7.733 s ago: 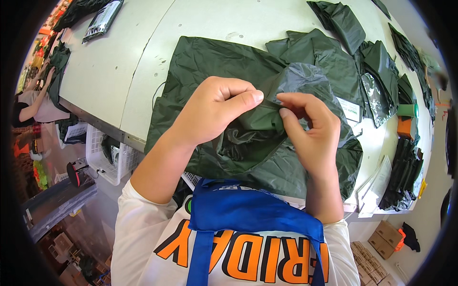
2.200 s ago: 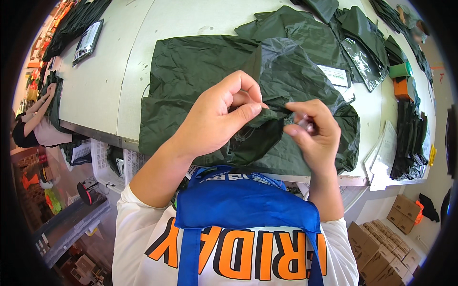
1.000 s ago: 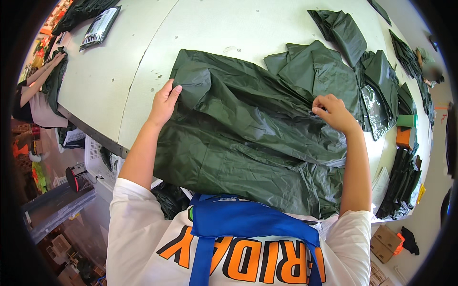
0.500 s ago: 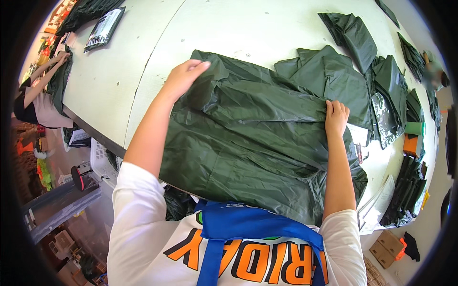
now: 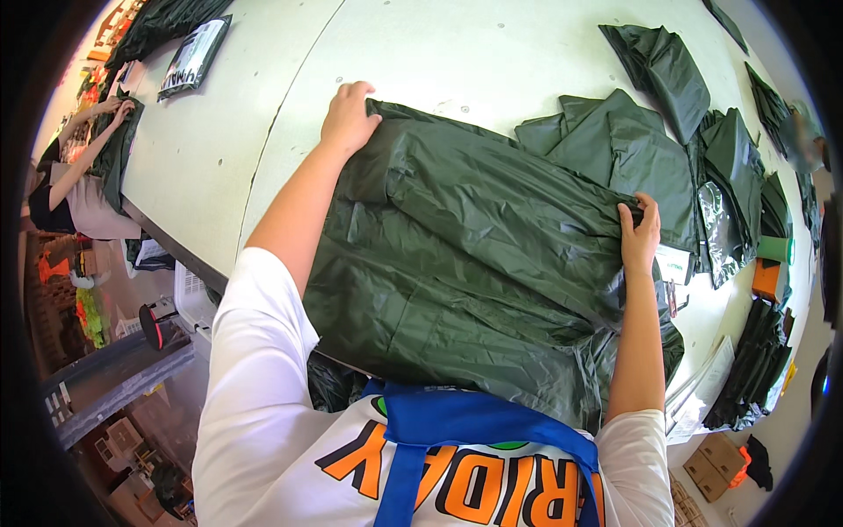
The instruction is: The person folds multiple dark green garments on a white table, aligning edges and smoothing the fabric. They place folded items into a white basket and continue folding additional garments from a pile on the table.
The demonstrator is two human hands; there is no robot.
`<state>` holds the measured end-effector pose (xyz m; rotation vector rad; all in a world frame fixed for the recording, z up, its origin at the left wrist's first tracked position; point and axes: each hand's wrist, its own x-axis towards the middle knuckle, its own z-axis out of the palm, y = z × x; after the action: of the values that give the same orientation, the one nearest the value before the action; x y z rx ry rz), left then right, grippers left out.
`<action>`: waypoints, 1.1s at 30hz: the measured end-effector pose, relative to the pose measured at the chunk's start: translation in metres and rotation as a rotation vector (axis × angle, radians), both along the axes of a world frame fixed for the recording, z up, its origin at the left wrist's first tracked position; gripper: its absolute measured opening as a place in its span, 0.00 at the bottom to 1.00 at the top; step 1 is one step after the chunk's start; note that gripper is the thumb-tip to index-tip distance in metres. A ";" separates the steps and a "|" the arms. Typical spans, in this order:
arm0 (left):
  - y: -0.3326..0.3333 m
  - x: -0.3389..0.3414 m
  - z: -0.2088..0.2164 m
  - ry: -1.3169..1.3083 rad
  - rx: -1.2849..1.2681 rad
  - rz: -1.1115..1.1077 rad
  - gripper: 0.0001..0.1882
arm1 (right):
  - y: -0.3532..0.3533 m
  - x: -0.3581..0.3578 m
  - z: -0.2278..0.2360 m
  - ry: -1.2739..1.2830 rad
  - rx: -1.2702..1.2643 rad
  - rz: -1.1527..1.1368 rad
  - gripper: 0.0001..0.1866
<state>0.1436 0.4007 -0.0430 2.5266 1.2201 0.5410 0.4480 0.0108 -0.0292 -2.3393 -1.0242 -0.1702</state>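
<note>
Around us is a bright workroom, with a co-worker (image 5: 88, 176) handling dark cloth at the far left of the pale worktop (image 5: 413, 44). On the worktop in front of us lies a dark green sheet of thin material (image 5: 474, 237), its near edge close to our body. We judge the spreading well advanced: most of the sheet is laid out broadly, but long creases cross it and the part by our right forearm is bunched, so the smoothing looks unfinished. Our left hand (image 5: 349, 119) is at its far left corner, thumb and forefinger parted; our right hand (image 5: 644, 230) touches its far right edge with a narrow grip. We cannot tell whether either grip pinches the material. Just beyond, folded green pieces (image 5: 650, 167) lie more compactly than ours.
</note>
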 end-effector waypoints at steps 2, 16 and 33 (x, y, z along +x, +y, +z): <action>0.010 0.004 0.000 0.084 -0.053 -0.122 0.14 | -0.001 0.000 0.008 -0.099 -0.036 0.059 0.24; -0.078 -0.135 0.136 0.035 0.312 -0.466 0.09 | -0.087 -0.087 0.159 0.146 -0.233 0.304 0.11; -0.277 -0.231 0.039 0.373 -0.005 -0.429 0.37 | -0.199 -0.224 0.076 0.314 -0.537 0.709 0.17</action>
<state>-0.0870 0.1241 -0.0038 2.8490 0.7299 -0.0363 0.2241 -0.1878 0.0464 -2.1550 -1.8046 0.8025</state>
